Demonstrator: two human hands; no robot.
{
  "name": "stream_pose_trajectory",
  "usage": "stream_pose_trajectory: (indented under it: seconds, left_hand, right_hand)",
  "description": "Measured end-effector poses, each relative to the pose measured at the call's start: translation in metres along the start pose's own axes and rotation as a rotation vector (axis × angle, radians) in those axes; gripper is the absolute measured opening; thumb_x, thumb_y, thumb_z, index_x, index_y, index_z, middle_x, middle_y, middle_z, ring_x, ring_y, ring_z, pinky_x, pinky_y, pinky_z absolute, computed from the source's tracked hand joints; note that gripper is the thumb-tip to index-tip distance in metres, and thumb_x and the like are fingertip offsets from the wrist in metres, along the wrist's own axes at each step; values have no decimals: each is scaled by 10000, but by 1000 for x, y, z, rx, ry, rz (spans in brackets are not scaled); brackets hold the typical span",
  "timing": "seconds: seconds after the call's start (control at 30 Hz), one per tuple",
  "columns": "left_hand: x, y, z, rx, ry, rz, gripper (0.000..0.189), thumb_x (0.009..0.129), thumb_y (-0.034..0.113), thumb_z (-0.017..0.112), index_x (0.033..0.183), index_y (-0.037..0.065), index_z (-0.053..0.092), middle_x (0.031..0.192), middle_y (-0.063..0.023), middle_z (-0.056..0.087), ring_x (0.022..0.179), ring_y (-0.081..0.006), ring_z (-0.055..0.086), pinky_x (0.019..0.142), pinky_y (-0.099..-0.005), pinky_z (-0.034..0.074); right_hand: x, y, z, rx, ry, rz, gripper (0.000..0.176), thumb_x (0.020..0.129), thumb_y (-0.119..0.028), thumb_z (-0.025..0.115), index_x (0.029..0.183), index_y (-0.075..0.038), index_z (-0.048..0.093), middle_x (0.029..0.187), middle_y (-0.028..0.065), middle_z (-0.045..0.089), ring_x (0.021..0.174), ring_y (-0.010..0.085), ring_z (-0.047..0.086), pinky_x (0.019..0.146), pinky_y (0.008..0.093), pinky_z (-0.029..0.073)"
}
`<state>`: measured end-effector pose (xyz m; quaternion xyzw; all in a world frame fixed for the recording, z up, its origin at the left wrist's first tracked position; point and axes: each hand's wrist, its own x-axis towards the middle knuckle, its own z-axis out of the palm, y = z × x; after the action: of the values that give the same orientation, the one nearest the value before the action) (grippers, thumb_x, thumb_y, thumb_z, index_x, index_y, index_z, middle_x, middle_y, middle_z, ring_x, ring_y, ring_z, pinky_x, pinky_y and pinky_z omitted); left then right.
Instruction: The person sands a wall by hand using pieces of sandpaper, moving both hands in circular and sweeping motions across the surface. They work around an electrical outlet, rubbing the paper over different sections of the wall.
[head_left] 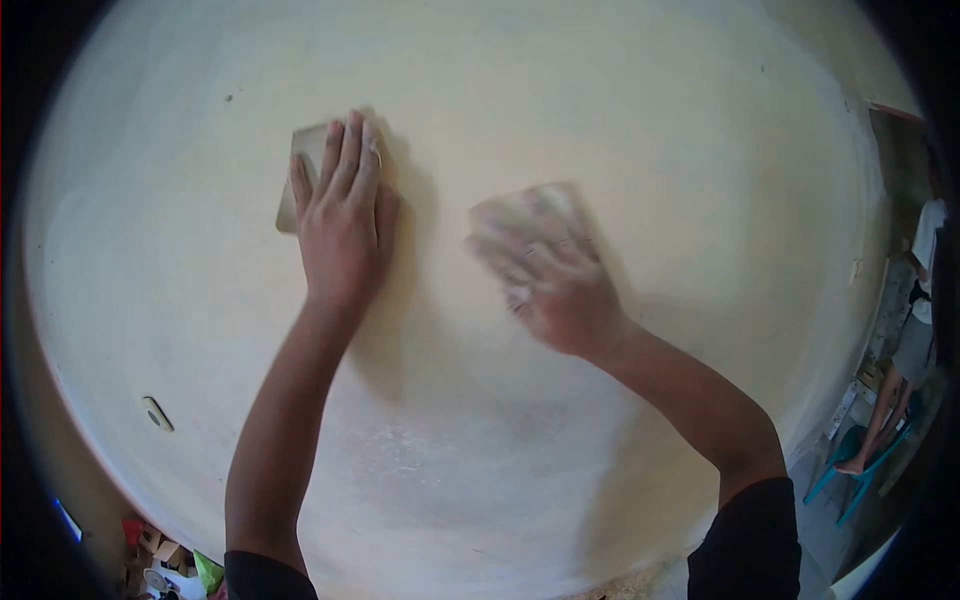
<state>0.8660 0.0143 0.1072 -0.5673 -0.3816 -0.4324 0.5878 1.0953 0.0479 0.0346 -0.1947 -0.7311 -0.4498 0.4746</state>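
Observation:
A pale, off-white wall (480, 90) fills most of the head view. My left hand (345, 215) lies against it, left of centre, holding a flat grey-beige piece of sandpaper (310, 145) under its stretched fingers. The sheet's left edge and upper corner stick out past the fingers. To the right and a bit lower, my right hand (560, 285) is smeared by motion. It presses a second piece of sandpaper (555, 200) to the wall, with the fingers laid over it. What lies beneath both palms is hidden.
A small switch (157, 413) is fixed to the wall at lower left. Boxes and assorted items (165, 555) lie on the floor below it. At the far right, past the wall's edge, another person (915, 340) is by a green plastic chair (850, 460).

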Motion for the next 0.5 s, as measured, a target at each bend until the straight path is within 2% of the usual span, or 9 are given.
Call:
stream_pose_trajectory:
  seconds: [0.07, 0.17, 0.2, 0.27, 0.3, 0.33, 0.37, 0.43, 0.5]
  left_hand:
    - [39, 4, 11, -2, 46, -5, 494, 931, 127, 461, 1409, 5, 435, 1501, -114, 394, 1429, -277, 294, 1165, -528, 163]
    - [73, 10, 24, -30, 109, -40, 461, 940, 152, 478, 1371, -13, 470, 1483, -117, 418, 1419, -288, 310, 1158, -547, 166]
    - [76, 12, 26, -43, 129, -58, 448, 942, 161, 486, 1353, -20, 486, 1474, -120, 430, 1413, -294, 319, 1154, -557, 168]
    - [52, 26, 21, -6, 67, -33, 457, 945, 159, 482, 1369, -11, 469, 1476, -115, 430, 1417, -292, 313, 1158, -561, 154]
    - [29, 40, 19, 40, 22, -25, 461, 942, 155, 485, 1372, -8, 467, 1478, -114, 428, 1417, -291, 313, 1158, -562, 155]
    - [15, 53, 17, 84, -19, -12, 464, 939, 150, 488, 1376, -5, 464, 1479, -113, 426, 1417, -291, 314, 1157, -563, 157]
    - [10, 67, 16, -5, -30, -7, 466, 931, 137, 501, 1376, 2, 470, 1487, -112, 417, 1417, -288, 316, 1150, -565, 174]
    - [25, 77, 21, -19, -8, -27, 464, 951, 146, 466, 1396, 14, 454, 1501, -99, 399, 1429, -274, 294, 1159, -550, 153]
    - [50, 75, 26, -45, 17, -23, 464, 957, 136, 437, 1407, 21, 445, 1509, -94, 388, 1436, -268, 282, 1162, -546, 139]
  right_hand:
    - [17, 19, -9, 220, -53, -78, 532, 817, -119, 615, 1320, -285, 568, 1458, 5, 459, 1354, 351, 391, 1165, 524, 225]
    - [44, 78, -20, -28, 158, 83, 452, 868, -201, 595, 1317, -244, 566, 1449, -10, 459, 1382, 280, 366, 1182, 476, 217]
    - [39, 93, -23, -70, 201, 154, 458, 868, -195, 594, 1322, -244, 562, 1455, -9, 454, 1383, 285, 364, 1181, 484, 213]
    - [22, 116, -27, -149, 284, 294, 468, 869, -185, 592, 1332, -245, 554, 1465, -6, 443, 1385, 293, 360, 1180, 501, 206]
    - [8, 105, -29, -174, 241, 319, 484, 861, -179, 603, 1338, -243, 551, 1472, 2, 435, 1382, 305, 362, 1171, 530, 206]
    - [-4, 90, -27, -137, 200, 264, 487, 858, -177, 606, 1337, -243, 551, 1470, 1, 437, 1379, 307, 365, 1171, 533, 202]
    - [-15, 72, -22, -102, 154, 206, 491, 855, -175, 609, 1337, -244, 551, 1468, 0, 439, 1377, 310, 368, 1171, 536, 198]
    - [-17, 52, -23, 59, 77, 126, 481, 845, -180, 625, 1318, -244, 564, 1455, -2, 452, 1363, 308, 383, 1176, 528, 184]
    - [1, 80, -29, 15, 135, 130, 467, 847, -183, 626, 1307, -244, 571, 1449, -2, 460, 1358, 304, 390, 1178, 519, 184]
